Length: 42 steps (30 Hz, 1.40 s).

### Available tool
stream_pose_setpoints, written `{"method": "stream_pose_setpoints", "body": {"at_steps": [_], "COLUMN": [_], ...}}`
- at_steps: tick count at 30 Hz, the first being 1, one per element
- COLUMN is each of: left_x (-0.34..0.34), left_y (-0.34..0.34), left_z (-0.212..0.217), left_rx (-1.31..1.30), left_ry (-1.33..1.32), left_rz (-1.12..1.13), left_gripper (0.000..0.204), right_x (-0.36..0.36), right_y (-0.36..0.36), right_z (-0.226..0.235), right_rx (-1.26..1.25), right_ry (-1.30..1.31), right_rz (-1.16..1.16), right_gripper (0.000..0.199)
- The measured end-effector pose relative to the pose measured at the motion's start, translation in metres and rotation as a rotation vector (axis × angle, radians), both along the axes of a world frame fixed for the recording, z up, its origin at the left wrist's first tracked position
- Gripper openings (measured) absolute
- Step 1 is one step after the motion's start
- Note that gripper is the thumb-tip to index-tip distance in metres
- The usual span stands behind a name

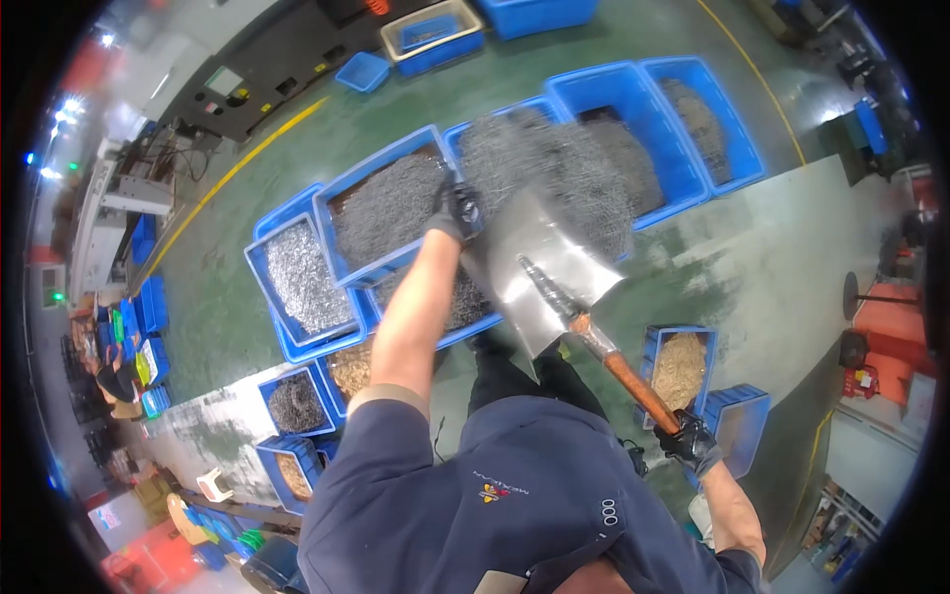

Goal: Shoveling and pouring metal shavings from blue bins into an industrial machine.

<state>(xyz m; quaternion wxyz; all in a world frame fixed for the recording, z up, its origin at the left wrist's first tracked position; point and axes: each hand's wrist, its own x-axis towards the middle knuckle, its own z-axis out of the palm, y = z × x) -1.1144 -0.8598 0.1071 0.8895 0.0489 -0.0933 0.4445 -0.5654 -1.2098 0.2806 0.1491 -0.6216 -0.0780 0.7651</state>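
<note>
A shovel with a shiny metal blade (pixel 542 265) and an orange-brown wooden handle (pixel 633 381) is held slantwise over a row of blue crates. My right hand (pixel 691 441), in a black glove, grips the lower end of the handle. My left hand (pixel 457 211), also gloved, is closed at the blade's upper left corner, beside the rim of a blue crate (pixel 381 158) full of small grey metal parts. A blurred grey mass of parts (pixel 554 163) lies past the blade, over the neighbouring blue crate (pixel 614 84).
More blue crates of metal parts stand around: a shiny lot (pixel 302 282) at left, small crates of tan pieces (pixel 680 368) at right, others near my legs (pixel 297 404). The floor (pixel 237 327) is green with yellow lines. A machine (pixel 247 94) stands far left.
</note>
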Motion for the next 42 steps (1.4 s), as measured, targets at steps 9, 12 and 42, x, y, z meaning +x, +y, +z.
{"method": "stream_pose_setpoints", "body": {"at_steps": [9, 12, 42], "left_x": [0.121, 0.053, 0.129], "left_y": [-0.037, -0.015, -0.021], "left_z": [0.103, 0.039, 0.065], "left_rx": [0.378, 0.701, 0.556], "left_ry": [0.915, 1.512, 2.460], "left_rz": [0.137, 0.522, 0.183], "left_gripper": [0.039, 0.039, 0.022], "right_x": [-0.035, -0.020, -0.003], "right_y": [0.031, 0.026, 0.030], "right_z": [0.002, -0.007, -0.007], "right_rx": [0.933, 0.951, 0.763], "right_ry": [-1.123, -1.073, -0.837], "right_rz": [0.990, 0.920, 0.908], "right_gripper": [0.017, 0.019, 0.028]}}
